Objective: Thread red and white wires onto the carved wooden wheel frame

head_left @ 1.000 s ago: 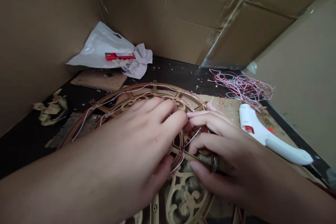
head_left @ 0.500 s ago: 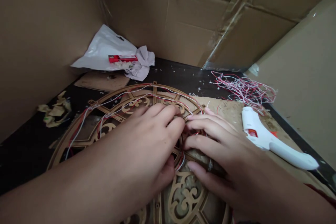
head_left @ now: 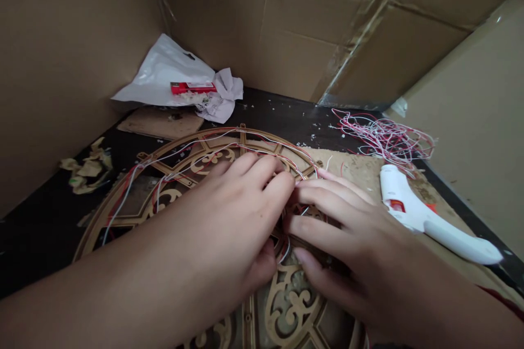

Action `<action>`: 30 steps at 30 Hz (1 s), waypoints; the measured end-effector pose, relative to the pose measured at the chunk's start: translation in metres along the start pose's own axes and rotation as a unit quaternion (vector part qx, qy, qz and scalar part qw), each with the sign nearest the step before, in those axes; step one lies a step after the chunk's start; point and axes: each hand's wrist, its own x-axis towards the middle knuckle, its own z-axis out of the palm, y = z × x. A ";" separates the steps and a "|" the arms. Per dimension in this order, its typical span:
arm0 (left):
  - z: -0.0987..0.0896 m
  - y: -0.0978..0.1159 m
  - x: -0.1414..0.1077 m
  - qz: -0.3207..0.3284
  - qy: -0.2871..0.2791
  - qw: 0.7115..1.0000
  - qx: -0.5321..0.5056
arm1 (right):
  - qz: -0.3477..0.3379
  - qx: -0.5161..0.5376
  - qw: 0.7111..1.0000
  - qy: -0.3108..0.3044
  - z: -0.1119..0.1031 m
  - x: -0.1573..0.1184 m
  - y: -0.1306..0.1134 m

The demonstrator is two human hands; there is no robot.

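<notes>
Both hands meet over a round openwork frame (head_left: 248, 313), which lies flat beneath the fingers and spreads out past them on the far side, to the left and on the near side. The left hand (head_left: 241, 204) has its fingers bent, with the thumb tucked in on the near side; its fingertips are hidden, so I cannot tell whether they pinch anything. The right hand (head_left: 347, 229) has its fingers half curled toward the left fingertips and its thumb apart from the forefinger; whether its tips grip a wire I cannot tell either. Red and white wires (head_left: 135, 172) run along the frame's rings beyond and left of the fingers, and a short white stretch shows just below them, near the right thumb. The step in hand looks to be working wire into place around the inner ring, right under the fingertips. The next move seems to call for light, close fingertip pressure, keeping the strand in its channel without tugging the lengths further out. Right of the right fingers a white glue gun (head_left: 434, 223) lies within easy reach, with a loose wire tangle (head_left: 387, 136) just beyond it.
</notes>
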 end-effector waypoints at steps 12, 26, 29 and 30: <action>-0.006 0.004 0.004 -0.007 -0.003 1.000 0.007 | -0.041 -0.052 0.998 -0.008 0.002 -0.001 0.005; -0.003 -0.002 0.002 -0.017 -0.011 1.000 0.014 | -0.009 -0.010 1.000 0.003 0.001 0.002 0.002; -0.004 0.001 0.003 -0.017 -0.007 1.000 0.014 | -0.017 -0.013 1.000 0.008 0.001 -0.001 0.003; -0.005 0.002 0.003 -0.020 -0.009 1.000 0.014 | -0.023 -0.017 1.000 0.006 0.000 -0.002 0.004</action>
